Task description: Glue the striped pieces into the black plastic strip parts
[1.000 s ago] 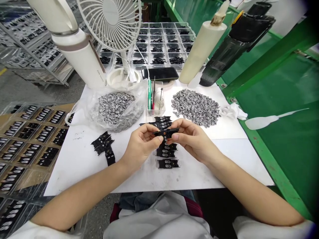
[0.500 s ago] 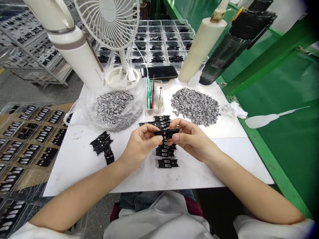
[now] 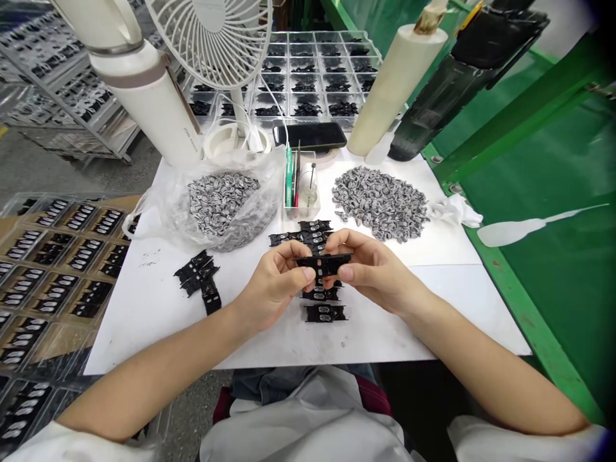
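Observation:
Between my two hands I hold a small black plastic part (image 3: pixel 327 263) over the middle of the white table. My left hand (image 3: pixel 276 279) pinches its left end between thumb and fingers. The right end is gripped by my right hand (image 3: pixel 370 269), thumb in front and fingers behind. Below and behind it lies a column of similar black parts with silver oval pieces (image 3: pixel 325 313), partly hidden by my hands. A pile of small grey pieces (image 3: pixel 380 199) lies behind my right hand. Left of my left hand are several loose black parts (image 3: pixel 198 274) without silver ovals.
A clear plastic bag (image 3: pixel 260 221) holds more grey pieces. Behind stand a small tool box (image 3: pixel 308 210), a phone (image 3: pixel 310 135), a white fan (image 3: pixel 209 45), a bottle (image 3: pixel 149 106) and a compartment tray (image 3: pixel 332 119). Filled trays (image 3: pixel 52 269) sit at left; a green frame (image 3: pixel 500 276) borders the right.
The black part has turned slightly, so more of its face shows. Both hands keep their grip in nearly the same place. The view has shifted a little.

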`<action>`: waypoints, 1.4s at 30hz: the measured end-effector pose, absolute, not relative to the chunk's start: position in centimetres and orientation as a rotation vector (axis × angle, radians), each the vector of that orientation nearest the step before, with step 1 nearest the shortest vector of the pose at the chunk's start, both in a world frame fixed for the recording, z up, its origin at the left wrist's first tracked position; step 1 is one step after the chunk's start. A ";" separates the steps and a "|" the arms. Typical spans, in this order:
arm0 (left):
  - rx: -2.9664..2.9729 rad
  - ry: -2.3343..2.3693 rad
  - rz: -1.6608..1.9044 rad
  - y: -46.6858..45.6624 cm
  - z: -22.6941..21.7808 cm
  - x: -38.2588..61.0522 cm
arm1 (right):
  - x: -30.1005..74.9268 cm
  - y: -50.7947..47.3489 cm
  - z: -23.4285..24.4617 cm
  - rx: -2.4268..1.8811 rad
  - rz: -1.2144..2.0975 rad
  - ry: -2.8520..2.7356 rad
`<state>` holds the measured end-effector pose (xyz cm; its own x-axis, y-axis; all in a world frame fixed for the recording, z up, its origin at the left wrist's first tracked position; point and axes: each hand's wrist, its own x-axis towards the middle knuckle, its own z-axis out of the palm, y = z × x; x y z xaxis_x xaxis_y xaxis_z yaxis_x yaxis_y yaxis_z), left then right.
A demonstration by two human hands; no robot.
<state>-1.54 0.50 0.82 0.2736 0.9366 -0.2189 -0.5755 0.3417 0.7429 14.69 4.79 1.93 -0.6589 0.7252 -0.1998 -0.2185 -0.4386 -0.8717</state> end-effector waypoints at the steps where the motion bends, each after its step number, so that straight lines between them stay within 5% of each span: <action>1: 0.617 0.720 1.103 0.5 0.9 -1.5 | 14.7 4.8 1.9 -0.751 2.120 -1.181; 22: 0.609 0.925 1.088 0.6 0.9 -1.4 | 15.1 5.0 1.3 -0.884 1.871 -1.475; 38: 0.625 1.165 1.047 1.4 0.0 -1.6 | 22.6 2.7 1.2 -1.347 0.575 -1.870; 42: 0.654 1.166 1.025 1.3 0.1 -1.6 | 27.0 3.1 0.4 -1.635 -0.079 -1.550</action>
<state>-1.57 1.29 0.06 0.0543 0.9038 -0.4246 -0.3048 0.4199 0.8549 27.04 3.06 0.38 0.2269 0.7861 0.5750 0.8407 0.1399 -0.5231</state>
